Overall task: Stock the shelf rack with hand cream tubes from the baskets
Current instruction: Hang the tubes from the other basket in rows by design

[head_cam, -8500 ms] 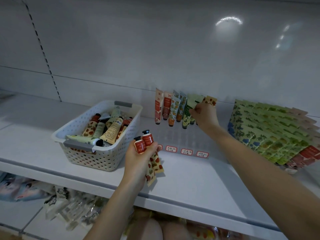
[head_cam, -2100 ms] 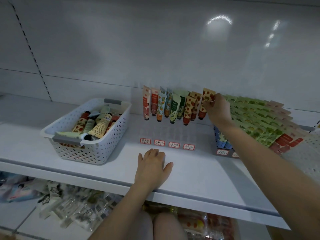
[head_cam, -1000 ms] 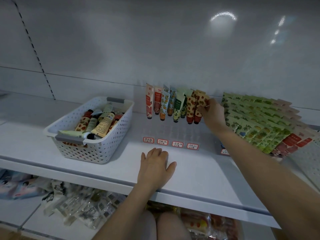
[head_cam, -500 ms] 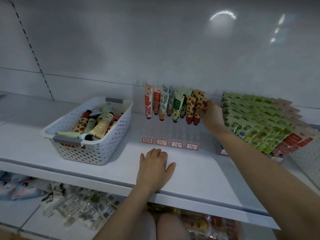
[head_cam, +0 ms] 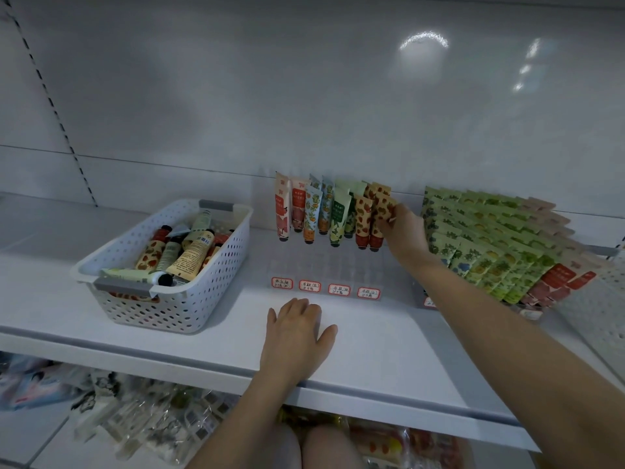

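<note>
A clear rack with red-bordered labels stands on the white shelf. Several hand cream tubes stand cap-down along its back row. My right hand grips the rightmost strawberry-print tube at the end of that row. My left hand rests flat on the shelf in front of the rack and holds nothing. A white perforated basket at the left holds several loose tubes.
A second rack packed with green, blue and red tubes stands at the right, close to my right forearm. The white back wall rises behind the racks. Packaged goods lie on the lower shelf.
Earlier my left hand held two tubes; it now lies flat and bare on the shelf. Over the last second my right hand stayed on the rightmost strawberry tube, which settled into the row.
</note>
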